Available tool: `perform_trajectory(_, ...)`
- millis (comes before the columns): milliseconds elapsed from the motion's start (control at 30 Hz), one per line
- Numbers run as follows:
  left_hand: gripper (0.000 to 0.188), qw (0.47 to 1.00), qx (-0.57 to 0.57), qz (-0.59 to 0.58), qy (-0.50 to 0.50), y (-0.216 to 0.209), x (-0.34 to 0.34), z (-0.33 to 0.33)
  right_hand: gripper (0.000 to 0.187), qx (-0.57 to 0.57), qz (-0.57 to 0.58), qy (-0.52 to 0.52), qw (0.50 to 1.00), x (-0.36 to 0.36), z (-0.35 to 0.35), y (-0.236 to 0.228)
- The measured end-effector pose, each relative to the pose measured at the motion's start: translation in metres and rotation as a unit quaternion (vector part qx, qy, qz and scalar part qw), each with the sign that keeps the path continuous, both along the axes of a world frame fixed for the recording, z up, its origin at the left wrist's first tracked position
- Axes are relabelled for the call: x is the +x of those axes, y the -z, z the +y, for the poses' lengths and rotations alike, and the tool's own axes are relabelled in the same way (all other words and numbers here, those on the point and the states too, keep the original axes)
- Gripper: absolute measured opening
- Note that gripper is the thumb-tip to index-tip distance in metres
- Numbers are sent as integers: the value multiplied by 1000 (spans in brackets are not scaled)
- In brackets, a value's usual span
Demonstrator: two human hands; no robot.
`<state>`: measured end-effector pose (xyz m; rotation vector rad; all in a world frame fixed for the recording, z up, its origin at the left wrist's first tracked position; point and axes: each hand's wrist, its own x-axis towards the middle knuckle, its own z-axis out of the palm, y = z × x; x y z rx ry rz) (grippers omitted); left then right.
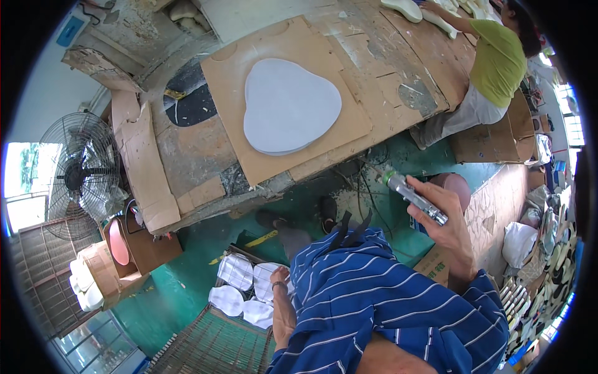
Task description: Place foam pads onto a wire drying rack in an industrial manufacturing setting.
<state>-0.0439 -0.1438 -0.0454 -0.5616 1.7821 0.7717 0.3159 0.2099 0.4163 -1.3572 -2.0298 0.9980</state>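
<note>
Down past the blue white-striped shirt (386, 299), the right hand (445, 230) is raised over the green floor (187, 293), its fingers wrapped around a slim silvery metal hand tool with a green collar (411, 194). That tool slants up and to the left out of the fist, its tip pointing toward the near edge of the worn wooden desk (199, 156) but well short of touching it. The left hand (281, 277) hangs low beside the shirt, reaching down onto a batch of white rounded cut pieces (246, 290) that lie in a wire mesh basket (215, 343) on the floor; whether its fingers are closed on a piece or merely resting there cannot be told, since the fingers are hidden behind the wrist.

On the desk lies a large brown cardboard sheet (230, 81), and on that a neat stack of pale grey sheets cut to a rounded three-lobed shape (289, 106), well apart from both hands. A dark oval patch (193, 100) shows just left of the cardboard. A metal cage fan (78, 171) stands at the left end of the desk. At the far right corner, another person in a yellow-green top (495, 59) leans over the desk, working on white pieces (430, 12) there.
</note>
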Motion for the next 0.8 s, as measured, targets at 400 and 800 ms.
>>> perform_trajectory(400,41,995,60,62,54,2,-30,51,51,38,-18,90,995,18,-5,-12)
perform_trajectory(800,37,995,22,44,86,5,-24,40,60,-73,46,-73,994,-22,-6,0)
